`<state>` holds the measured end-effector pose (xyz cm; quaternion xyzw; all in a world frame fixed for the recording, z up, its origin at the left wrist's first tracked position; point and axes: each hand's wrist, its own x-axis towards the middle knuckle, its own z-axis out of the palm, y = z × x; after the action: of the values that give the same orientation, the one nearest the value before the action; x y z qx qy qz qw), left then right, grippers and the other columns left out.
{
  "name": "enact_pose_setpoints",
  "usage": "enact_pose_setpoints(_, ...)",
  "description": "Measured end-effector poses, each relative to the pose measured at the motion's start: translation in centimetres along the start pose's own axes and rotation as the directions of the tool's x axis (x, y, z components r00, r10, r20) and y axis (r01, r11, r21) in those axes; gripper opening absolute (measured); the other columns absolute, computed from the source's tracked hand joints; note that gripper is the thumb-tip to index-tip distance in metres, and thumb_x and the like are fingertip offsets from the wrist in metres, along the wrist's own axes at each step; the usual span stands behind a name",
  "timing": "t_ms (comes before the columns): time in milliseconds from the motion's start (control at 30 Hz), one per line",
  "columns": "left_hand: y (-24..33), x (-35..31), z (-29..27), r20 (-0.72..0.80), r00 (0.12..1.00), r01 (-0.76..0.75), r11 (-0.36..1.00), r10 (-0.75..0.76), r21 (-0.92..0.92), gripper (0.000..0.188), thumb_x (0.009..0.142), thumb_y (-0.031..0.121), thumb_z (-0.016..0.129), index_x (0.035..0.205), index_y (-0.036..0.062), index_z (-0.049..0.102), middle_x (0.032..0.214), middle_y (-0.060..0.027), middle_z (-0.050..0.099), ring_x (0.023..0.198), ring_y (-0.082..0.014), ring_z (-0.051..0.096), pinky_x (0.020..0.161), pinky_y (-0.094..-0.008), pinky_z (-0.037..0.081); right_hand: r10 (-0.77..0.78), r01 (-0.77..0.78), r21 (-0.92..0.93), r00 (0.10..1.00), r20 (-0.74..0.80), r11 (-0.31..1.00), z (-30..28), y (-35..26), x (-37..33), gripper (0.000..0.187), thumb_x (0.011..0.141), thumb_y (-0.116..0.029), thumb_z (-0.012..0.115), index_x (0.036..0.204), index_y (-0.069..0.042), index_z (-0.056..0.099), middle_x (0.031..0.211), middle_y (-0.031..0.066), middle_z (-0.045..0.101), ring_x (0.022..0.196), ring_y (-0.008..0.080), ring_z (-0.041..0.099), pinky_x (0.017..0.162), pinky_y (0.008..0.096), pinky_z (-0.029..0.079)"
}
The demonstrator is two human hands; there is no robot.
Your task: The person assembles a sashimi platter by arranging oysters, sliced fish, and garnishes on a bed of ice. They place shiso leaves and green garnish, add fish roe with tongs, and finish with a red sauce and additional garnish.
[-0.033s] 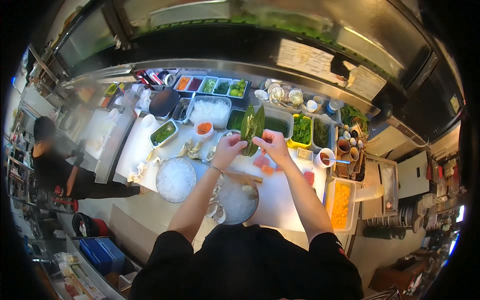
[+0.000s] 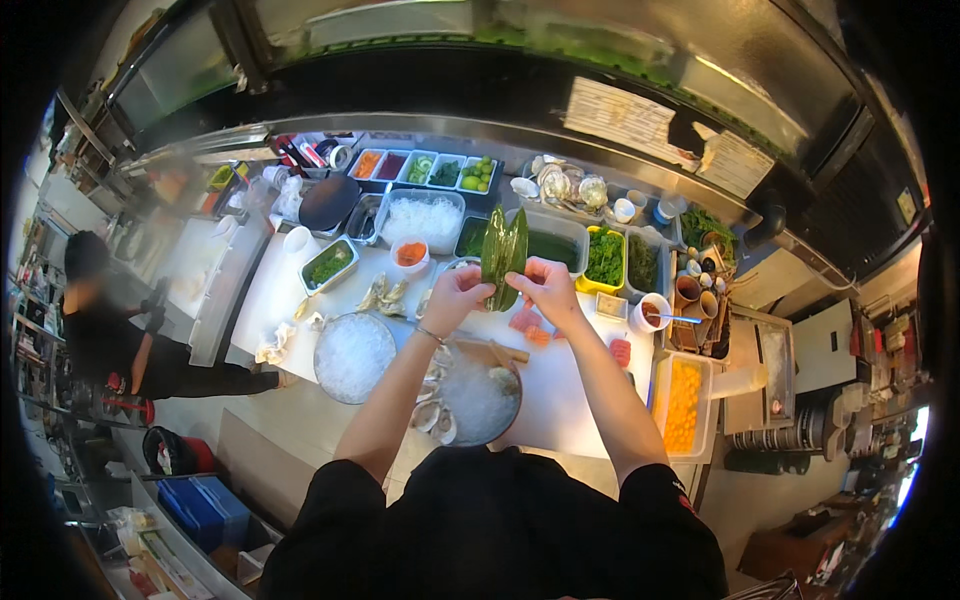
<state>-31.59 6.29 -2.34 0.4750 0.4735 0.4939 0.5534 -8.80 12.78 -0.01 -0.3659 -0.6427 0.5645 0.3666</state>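
Two long pointed green leaves, like bamboo leaves, stand up in front of me above the white counter, overlapping at their lower ends. My left hand pinches the lower left edge between thumb and fingers. On the opposite edge my right hand pinches the leaf in the same way. Beneath and between my forearms sits a round bowl of ice, with oyster shells along its left side. Pieces of pink and orange fish lie on the white board just beyond the bowl, near my right wrist.
Left of my arm stands another ice bowl. Tubs of greens and shredded white garnish line the back. An orange-filled container is at right. A person stands at far left.
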Motion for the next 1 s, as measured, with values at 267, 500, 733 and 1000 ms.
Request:
enact_pose_setpoints(267,0.1,-4.5,-4.4,0.119,0.993,0.039,0.98,-0.016,-0.197,0.033,0.104,0.014,0.078,0.135,0.0047,0.073,0.121,-0.0065,0.08,0.103,-0.0136,0.077,0.084,-0.0309,0.067,0.107,-0.109,-0.003,0.98,-0.17,0.994,7.2,-0.7,-2.4,0.03,0.098,-0.025,0.086,0.081,-0.006,0.071,0.071,-0.0024,0.065,0.058,0.0057,0.059,0.051,0.0249,0.046)
enact_pose_setpoints(500,-0.8,-7.2,-6.1,0.129,0.992,0.026,0.982,-0.001,-0.19,0.029,0.105,0.013,0.077,0.132,0.0051,0.073,0.118,-0.0057,0.08,0.1,-0.0124,0.076,0.082,-0.0289,0.067,0.133,-0.134,-0.007,0.988,-0.083,0.991,10.9,-2.1,-6.3,0.019,0.101,-0.021,0.083,0.108,-0.004,0.08,0.084,-0.0019,0.073,0.067,0.0045,0.061,0.059,0.0233,0.051)
enact_pose_setpoints(733,0.0,-8.5,-7.1,0.247,0.952,-0.209,0.973,0.18,0.097,0.027,0.103,0.02,0.082,0.124,0.0036,0.077,0.11,-0.0045,0.081,0.094,-0.0105,0.077,0.072,-0.0273,0.064,0.069,-0.091,-0.243,0.993,-0.099,0.966,12.6,-1.9,-8.9,0.019,0.1,-0.01,0.082,0.117,-0.002,0.082,0.091,-0.0008,0.076,0.077,0.0063,0.064,0.066,0.0266,0.053)
enact_pose_setpoints(1000,-2.3,-4.9,-9.8,0.254,0.96,-0.228,0.858,0.119,0.46,0.026,0.097,0.026,0.086,0.103,0.0001,0.083,0.08,-0.0072,0.08,0.072,-0.0127,0.074,0.066,-0.0317,0.057,-0.104,0.07,-0.603,0.994,-0.022,0.795,14.1,4.6,-10.6,0.031,0.099,-0.006,0.067,0.129,0.001,0.071,0.111,0.0202,0.079,0.096,0.0379,0.076,0.089,0.0482,0.059)
